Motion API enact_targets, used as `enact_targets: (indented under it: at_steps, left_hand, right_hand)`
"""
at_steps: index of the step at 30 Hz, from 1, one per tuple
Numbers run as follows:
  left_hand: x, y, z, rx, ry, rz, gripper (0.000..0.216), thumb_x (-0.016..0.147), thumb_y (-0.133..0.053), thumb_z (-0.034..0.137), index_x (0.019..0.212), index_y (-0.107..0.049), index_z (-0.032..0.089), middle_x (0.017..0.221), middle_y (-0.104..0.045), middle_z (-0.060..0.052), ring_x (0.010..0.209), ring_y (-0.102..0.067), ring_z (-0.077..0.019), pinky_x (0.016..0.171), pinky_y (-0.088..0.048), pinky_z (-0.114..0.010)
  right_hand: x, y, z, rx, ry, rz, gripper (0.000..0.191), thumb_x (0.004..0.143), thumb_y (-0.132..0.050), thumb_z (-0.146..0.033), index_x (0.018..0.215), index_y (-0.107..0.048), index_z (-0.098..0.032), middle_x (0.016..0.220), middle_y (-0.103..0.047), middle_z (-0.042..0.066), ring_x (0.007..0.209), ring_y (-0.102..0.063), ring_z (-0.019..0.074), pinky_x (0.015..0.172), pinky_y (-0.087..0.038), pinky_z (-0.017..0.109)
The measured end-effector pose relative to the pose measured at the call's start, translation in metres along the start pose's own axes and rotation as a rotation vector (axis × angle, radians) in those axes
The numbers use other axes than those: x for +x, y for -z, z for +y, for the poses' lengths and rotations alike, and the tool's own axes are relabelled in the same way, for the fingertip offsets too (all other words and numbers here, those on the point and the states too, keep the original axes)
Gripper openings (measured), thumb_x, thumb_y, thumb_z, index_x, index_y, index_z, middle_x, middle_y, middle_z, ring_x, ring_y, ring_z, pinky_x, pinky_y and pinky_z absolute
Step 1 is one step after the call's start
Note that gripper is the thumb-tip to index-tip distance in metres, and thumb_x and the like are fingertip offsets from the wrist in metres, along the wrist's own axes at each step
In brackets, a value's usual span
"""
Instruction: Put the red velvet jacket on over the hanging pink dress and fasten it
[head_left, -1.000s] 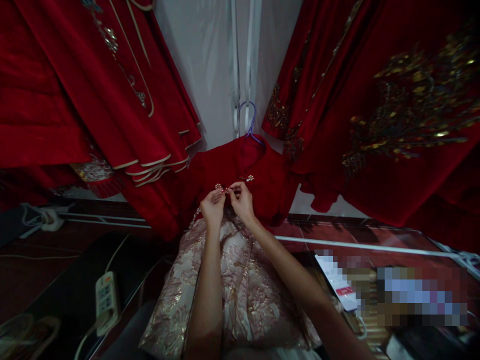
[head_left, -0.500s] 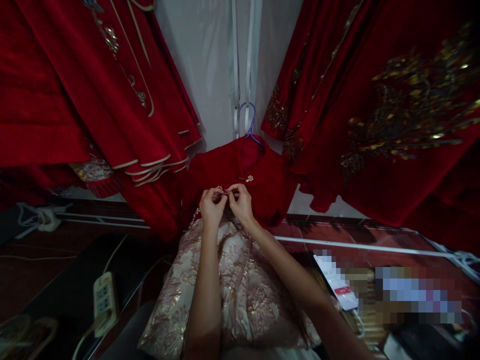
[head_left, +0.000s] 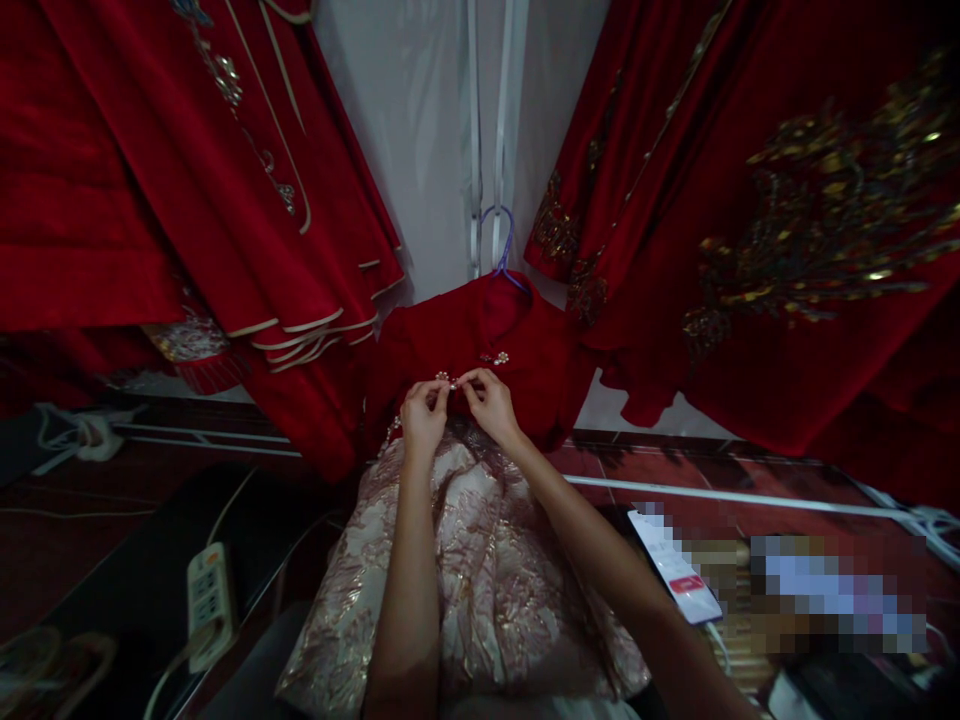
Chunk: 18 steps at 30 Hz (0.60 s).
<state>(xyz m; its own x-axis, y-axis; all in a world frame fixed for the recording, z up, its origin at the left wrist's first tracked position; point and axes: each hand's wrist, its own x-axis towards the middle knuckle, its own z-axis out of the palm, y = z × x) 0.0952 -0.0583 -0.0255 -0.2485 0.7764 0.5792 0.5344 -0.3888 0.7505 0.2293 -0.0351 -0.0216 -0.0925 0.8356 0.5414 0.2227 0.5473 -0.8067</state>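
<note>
A red garment (head_left: 427, 335) hangs in front of me on a purple hanger (head_left: 504, 240), with a pale pink and gold brocade skirt (head_left: 472, 520) spread below it toward my lap. At the garment's front, my left hand (head_left: 424, 418) pinches a pearl-beaded frog fastening (head_left: 453, 384) between thumb and finger. My right hand (head_left: 491, 405) has its fingertips closed at the other end of that same fastening. Another pearl flower fastening (head_left: 501, 358) sits higher on the garment, untouched. The fingertips hide part of the piece being held.
Embroidered red garments (head_left: 315, 250) hang at left and red ones with gold beadwork (head_left: 810, 220) at right. A power strip (head_left: 208, 605) lies on a dark surface at lower left. A phone (head_left: 675, 565) with a cable rests on a slatted surface at right. A white rail (head_left: 735, 495) crosses behind.
My fingertips have drawn slightly apart, the right hand shifting a little to the right. More of the pearl fastening shows between them. The garment hangs as before.
</note>
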Motion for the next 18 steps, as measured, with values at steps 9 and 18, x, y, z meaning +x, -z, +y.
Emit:
enact_targets:
  at_steps: [9,18]
  left_hand:
    - [-0.005,0.002,-0.042,0.162,0.318,0.002,0.025,0.072,-0.061,0.014,0.095,-0.051,0.015,0.091,-0.060,-0.005,0.083,-0.060,-0.0147,0.081,-0.047,-0.030]
    - [-0.011,0.001,-0.036,0.373,0.249,-0.171,0.019,0.082,-0.055,0.032,0.096,-0.061,0.021,0.088,-0.062,-0.006,0.089,-0.059,-0.0203,0.081,-0.043,-0.031]
  right_hand:
    - [-0.037,0.050,0.039,0.031,-0.185,-0.069,0.017,0.085,-0.050,-0.030,0.092,-0.061,-0.019,0.090,-0.067,0.004,0.079,-0.064,0.0129,0.072,-0.054,0.027]
    - [-0.065,0.040,0.059,-0.070,-0.208,-0.190,0.037,0.080,-0.060,-0.035,0.113,-0.054,-0.019,0.101,-0.063,0.006,0.089,-0.061,0.0137,0.080,-0.050,0.030]
